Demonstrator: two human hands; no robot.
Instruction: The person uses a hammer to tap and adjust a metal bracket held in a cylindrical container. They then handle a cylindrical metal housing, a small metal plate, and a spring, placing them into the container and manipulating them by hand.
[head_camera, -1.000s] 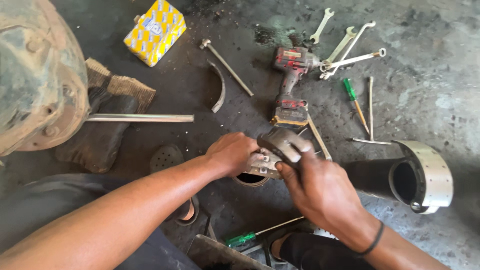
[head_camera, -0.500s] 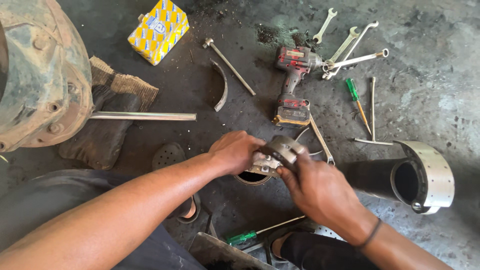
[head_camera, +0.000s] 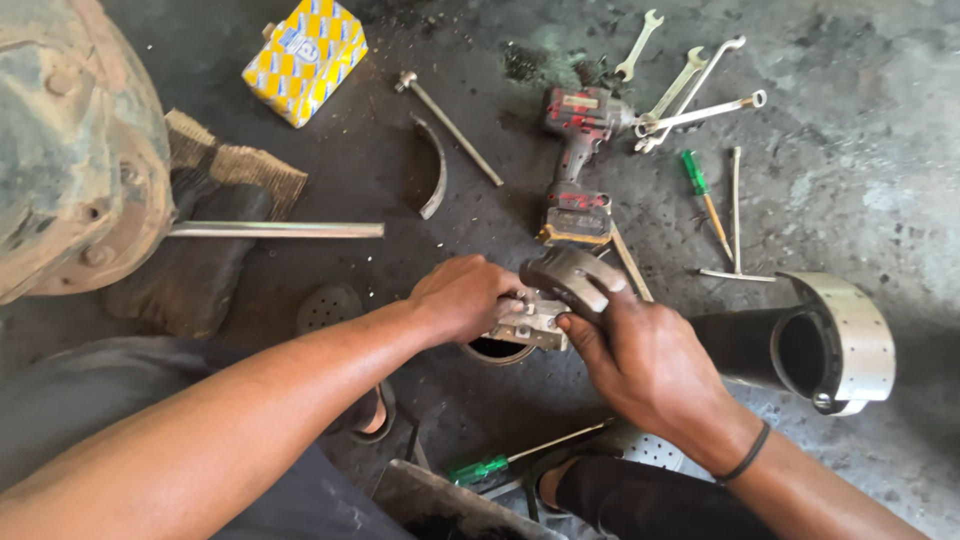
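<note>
At the far left a large rusty metal housing (head_camera: 70, 150) fills the edge of view, with a thin steel rod (head_camera: 275, 230) lying on the concrete floor (head_camera: 880, 180) beside it. Above and to the right lies a rectangular carton (head_camera: 305, 58), yellow with blue and white checks, tilted on one corner near the top of the view; its print is too small to tell apart. Just right of it rest a curved metal strip (head_camera: 432, 178) and a long bolt (head_camera: 450, 127).

In the middle, the left hand (head_camera: 462, 297) curls its grip tight around a grey metal part (head_camera: 535, 318), which sits low over a dark ring on the floor. The right hand (head_camera: 645, 360) closes its grip on the same part's curved top, thumb pressed over it.

Beyond them lies a red cordless drill (head_camera: 577, 150), then several wrenches (head_camera: 690, 95), a green-handled screwdriver (head_camera: 703, 195), and at the right a dark cylinder with a pale perforated band (head_camera: 860, 335).
</note>
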